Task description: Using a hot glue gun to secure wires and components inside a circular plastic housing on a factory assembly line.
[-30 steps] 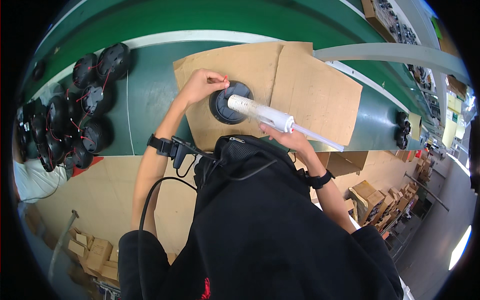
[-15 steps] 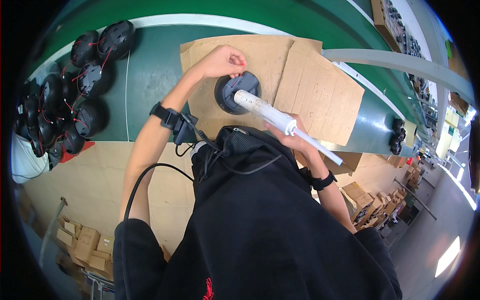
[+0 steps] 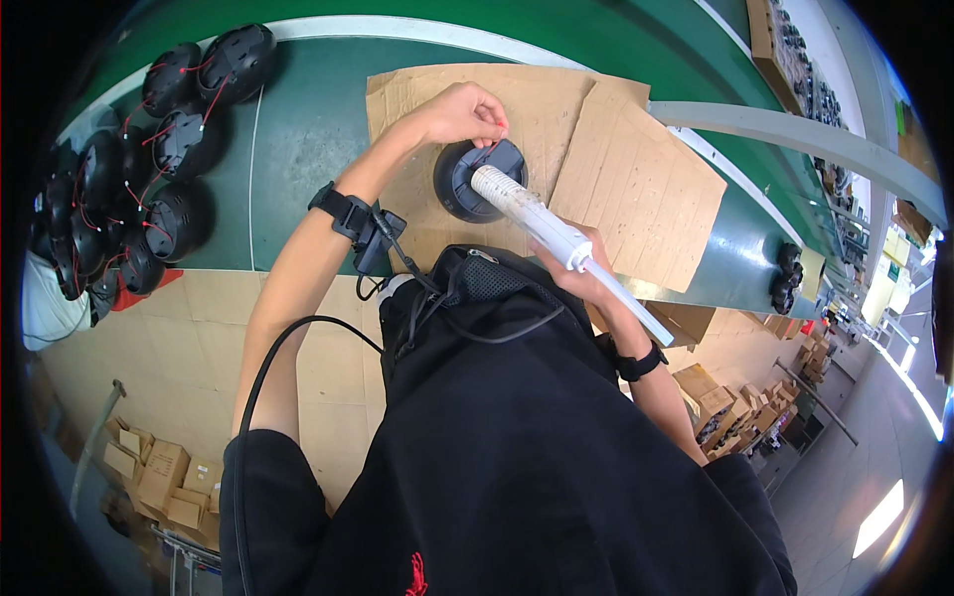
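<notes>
On a cardboard sheet [image 3: 417,238], a round black plastic housing [image 3: 455,189] lies with its open, ribbed side up. My left hand [image 3: 465,114] is closed in a pinch on the thin red wire [image 3: 497,141] at the housing's far edge. Below and to the right, my right hand [image 3: 581,270] is wrapped round a white cartridge-like tube [image 3: 537,223]. The tube's ribbed end lies over the housing, and whether it touches cannot be told. From its other end a slim white stem points down to the right, past my right hand.
Several black housings [image 3: 179,219] with red wires crowd the green bench [image 3: 328,119] on the left. A grey metal bar [image 3: 785,117] crosses at the right. More black parts [image 3: 787,278] sit at the bench's right end. Cardboard boxes [image 3: 164,477] stand low on both sides.
The view has shifted slightly. My left hand keeps its pinch on the red wire at the housing's edge, and my right hand still holds the white tube, its stem now angled a little more downward.
</notes>
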The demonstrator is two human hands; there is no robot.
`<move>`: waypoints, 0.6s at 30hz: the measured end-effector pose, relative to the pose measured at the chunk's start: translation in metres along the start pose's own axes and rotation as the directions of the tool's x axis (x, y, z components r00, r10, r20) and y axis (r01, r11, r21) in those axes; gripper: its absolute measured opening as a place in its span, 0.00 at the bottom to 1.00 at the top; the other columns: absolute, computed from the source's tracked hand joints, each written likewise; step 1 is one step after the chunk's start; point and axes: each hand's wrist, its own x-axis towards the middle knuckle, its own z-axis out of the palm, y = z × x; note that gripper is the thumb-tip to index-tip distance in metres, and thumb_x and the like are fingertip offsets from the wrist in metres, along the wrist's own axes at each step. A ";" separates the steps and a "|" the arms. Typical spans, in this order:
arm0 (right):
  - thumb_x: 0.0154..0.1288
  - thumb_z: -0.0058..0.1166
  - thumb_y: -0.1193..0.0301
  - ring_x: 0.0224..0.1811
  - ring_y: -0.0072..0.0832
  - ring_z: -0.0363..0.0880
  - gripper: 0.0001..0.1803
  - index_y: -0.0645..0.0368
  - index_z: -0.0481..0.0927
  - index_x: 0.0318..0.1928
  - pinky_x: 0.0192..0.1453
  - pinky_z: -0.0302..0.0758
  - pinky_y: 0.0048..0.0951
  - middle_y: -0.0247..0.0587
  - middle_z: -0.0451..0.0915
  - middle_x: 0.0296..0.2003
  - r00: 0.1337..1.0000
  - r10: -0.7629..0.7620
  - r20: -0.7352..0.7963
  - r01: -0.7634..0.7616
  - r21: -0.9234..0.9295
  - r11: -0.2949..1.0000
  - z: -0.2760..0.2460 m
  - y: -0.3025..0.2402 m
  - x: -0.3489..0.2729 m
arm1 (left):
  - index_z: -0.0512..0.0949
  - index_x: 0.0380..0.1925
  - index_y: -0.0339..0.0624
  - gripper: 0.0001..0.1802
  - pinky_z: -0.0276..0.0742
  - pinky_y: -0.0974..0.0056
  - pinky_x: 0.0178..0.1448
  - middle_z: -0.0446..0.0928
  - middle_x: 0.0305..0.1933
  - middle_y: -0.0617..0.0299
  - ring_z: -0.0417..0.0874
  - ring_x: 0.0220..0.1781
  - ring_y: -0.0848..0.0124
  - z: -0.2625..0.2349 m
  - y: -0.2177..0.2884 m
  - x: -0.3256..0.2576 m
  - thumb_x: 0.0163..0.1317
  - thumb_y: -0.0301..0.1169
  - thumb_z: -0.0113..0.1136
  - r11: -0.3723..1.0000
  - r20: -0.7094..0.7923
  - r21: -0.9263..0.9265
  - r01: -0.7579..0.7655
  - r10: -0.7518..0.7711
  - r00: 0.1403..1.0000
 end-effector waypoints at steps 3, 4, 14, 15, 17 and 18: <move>0.60 0.65 0.69 0.28 0.46 0.81 0.11 0.66 0.81 0.35 0.34 0.76 0.35 0.51 0.80 0.26 1.000 -0.012 -0.004 0.012 -0.002 1.000 0.002 0.002 0.001 | 0.83 0.37 0.35 0.07 0.80 0.71 0.34 0.82 0.30 0.62 0.83 0.30 0.77 0.000 0.000 0.000 0.64 0.28 0.66 1.000 0.011 0.000 -0.005 0.005 1.000; 0.60 0.65 0.69 0.28 0.46 0.81 0.11 0.66 0.81 0.35 0.34 0.76 0.35 0.51 0.80 0.26 1.000 -0.012 -0.003 0.012 -0.001 1.000 0.002 0.002 0.002 | 0.83 0.36 0.34 0.07 0.80 0.71 0.34 0.82 0.28 0.62 0.82 0.28 0.77 0.002 0.000 0.000 0.63 0.27 0.66 1.000 -0.013 0.000 -0.012 0.012 1.000; 0.59 0.65 0.71 0.27 0.46 0.81 0.11 0.67 0.80 0.34 0.33 0.75 0.36 0.53 0.80 0.26 1.000 0.000 -0.025 0.000 0.007 1.000 0.007 0.000 0.004 | 0.83 0.37 0.34 0.07 0.79 0.72 0.34 0.82 0.30 0.63 0.82 0.29 0.77 0.002 -0.003 0.001 0.64 0.28 0.66 1.000 -0.021 0.018 -0.006 0.006 1.000; 0.59 0.65 0.71 0.27 0.46 0.81 0.11 0.67 0.81 0.35 0.33 0.75 0.36 0.53 0.80 0.26 0.999 -0.006 -0.040 0.007 0.013 1.000 0.008 0.000 0.004 | 0.83 0.37 0.34 0.07 0.79 0.72 0.34 0.82 0.30 0.63 0.82 0.29 0.77 0.002 -0.003 0.001 0.64 0.28 0.66 1.000 -0.021 0.018 -0.006 0.006 1.000; 0.61 0.63 0.72 0.28 0.38 0.82 0.10 0.68 0.81 0.38 0.34 0.77 0.33 0.51 0.82 0.27 1.000 0.012 -0.003 -0.012 -0.023 1.000 0.005 0.002 0.003 | 0.83 0.37 0.34 0.07 0.79 0.72 0.34 0.82 0.30 0.63 0.82 0.29 0.77 0.002 -0.002 0.000 0.64 0.28 0.65 1.000 -0.014 0.021 -0.003 0.003 1.000; 0.62 0.61 0.73 0.28 0.29 0.84 0.11 0.68 0.82 0.42 0.34 0.78 0.30 0.48 0.84 0.28 0.999 0.031 0.033 -0.029 -0.060 0.998 0.004 0.003 0.002 | 0.83 0.37 0.34 0.07 0.79 0.72 0.34 0.82 0.30 0.63 0.82 0.29 0.77 0.002 -0.001 0.000 0.64 0.28 0.65 1.000 -0.013 0.021 -0.002 0.003 1.000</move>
